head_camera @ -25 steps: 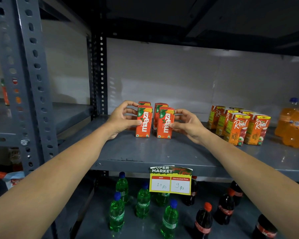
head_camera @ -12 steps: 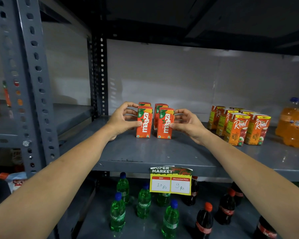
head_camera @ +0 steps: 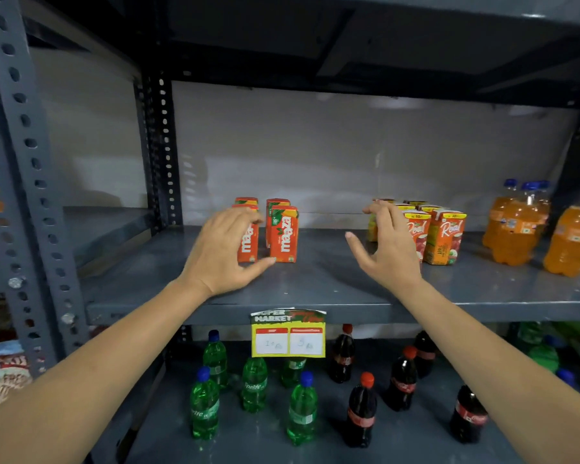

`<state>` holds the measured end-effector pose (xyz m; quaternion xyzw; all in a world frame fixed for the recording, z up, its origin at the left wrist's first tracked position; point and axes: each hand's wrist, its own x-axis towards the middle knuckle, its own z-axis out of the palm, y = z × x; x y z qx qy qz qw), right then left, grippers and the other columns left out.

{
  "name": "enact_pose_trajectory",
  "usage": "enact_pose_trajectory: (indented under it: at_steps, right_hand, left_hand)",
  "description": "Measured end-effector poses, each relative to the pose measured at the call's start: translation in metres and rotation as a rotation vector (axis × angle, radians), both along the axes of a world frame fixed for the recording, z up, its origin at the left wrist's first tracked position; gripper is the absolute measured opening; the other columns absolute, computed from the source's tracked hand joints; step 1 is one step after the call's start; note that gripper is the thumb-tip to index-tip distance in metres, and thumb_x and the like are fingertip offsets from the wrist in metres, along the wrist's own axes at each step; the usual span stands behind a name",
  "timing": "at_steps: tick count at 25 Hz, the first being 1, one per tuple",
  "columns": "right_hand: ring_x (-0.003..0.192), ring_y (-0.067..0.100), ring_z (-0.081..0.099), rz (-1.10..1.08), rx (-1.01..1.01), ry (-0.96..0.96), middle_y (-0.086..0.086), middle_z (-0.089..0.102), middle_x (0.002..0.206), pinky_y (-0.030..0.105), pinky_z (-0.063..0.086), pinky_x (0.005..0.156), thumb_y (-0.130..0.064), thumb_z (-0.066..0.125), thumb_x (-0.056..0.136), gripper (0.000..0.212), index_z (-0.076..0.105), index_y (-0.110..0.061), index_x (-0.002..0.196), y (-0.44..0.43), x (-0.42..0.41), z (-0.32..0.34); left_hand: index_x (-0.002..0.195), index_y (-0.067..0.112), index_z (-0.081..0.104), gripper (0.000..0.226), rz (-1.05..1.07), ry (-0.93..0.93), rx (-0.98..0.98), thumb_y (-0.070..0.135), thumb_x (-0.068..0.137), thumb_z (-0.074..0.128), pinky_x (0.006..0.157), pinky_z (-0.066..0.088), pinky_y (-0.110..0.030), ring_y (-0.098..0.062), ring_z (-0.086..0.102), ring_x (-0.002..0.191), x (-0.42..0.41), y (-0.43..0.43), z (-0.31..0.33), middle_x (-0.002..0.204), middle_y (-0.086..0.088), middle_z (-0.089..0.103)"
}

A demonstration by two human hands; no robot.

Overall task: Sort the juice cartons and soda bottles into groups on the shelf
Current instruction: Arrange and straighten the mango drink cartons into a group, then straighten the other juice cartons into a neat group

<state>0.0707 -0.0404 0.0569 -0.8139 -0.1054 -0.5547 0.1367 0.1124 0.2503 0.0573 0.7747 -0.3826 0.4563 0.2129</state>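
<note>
**shelfnoob:** Head cam only, so one view to go on. Which of your hands is closer to what, and are you actually holding anything?

**me:** Nope, nothing held. My left hand (head_camera: 226, 252) is spread open right in front of the red mango cartons (head_camera: 283, 234), palm over the front-left one, thumb tip low beside the base of the front-right one. Can't tell if the fingers are really touching the card or just hovering. My right hand (head_camera: 387, 244) is open too, fingers splayed, sitting just left of the orange apple cartons (head_camera: 444, 237) and hiding part of the nearest one.

**shelfnoob:** So what does the next move hang on?

**me:** I reckon it's the gap. Both carton groups stand upright on the same shelf (head_camera: 332, 286), long axis vertical, with bare shelf between them. The apple ones lie to the right of my right grip, so that hand is clearly nearer. The orange soda bottles (head_camera: 516, 226) are further right again, well apart from my left. My guess: right hand tidies the apple group, left stays on the mango. Push low or they'll tip.
</note>
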Motion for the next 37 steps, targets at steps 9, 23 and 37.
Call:
enact_pose_trajectory:
  at_steps: [9, 23, 37]
  right_hand:
    - [0.121, 0.022, 0.043, -0.070, 0.064, 0.026, 0.014, 0.048, 0.130, 0.033, 0.040, 0.098, -0.027, 0.069, 0.079, 0.048, 0.050, -0.009, 0.119, -0.168, -0.048, -0.001]
    - [0.119, 0.023, 0.051, 0.629, 0.684, 0.626, -0.002, 0.052, 0.123, 0.046, 0.054, 0.088, -0.008, 0.067, 0.083, 0.049, 0.048, -0.027, 0.124, -0.231, 0.003, 0.021]
    - [0.105, 0.018, 0.060, 0.742, 0.777, 0.731, -0.001, 0.059, 0.112, 0.039, 0.058, 0.079, -0.003, 0.068, 0.081, 0.050, 0.050, -0.023, 0.123, -0.237, 0.004, 0.025]
  left_hand:
    - [0.120, 0.013, 0.052, 0.056, -0.124, 0.045, -0.020, 0.045, 0.076, 0.068, 0.092, 0.042, -0.033, -0.020, 0.053, 0.108, -0.035, -0.176, -0.006, 0.115, -0.004, 0.060]
    - [0.120, 0.037, 0.050, 0.062, -0.381, 0.879, -0.612, 0.010, 0.072, 0.080, 0.081, 0.057, -0.045, -0.023, 0.062, 0.106, -0.003, -0.268, 0.004, 0.119, -0.006, 0.057]
    - [0.113, 0.034, 0.056, 0.052, -0.500, 0.902, -0.500, 0.000, 0.078, 0.073, 0.071, 0.058, -0.031, -0.020, 0.060, 0.110, 0.009, -0.272, 0.010, 0.121, -0.001, 0.058]
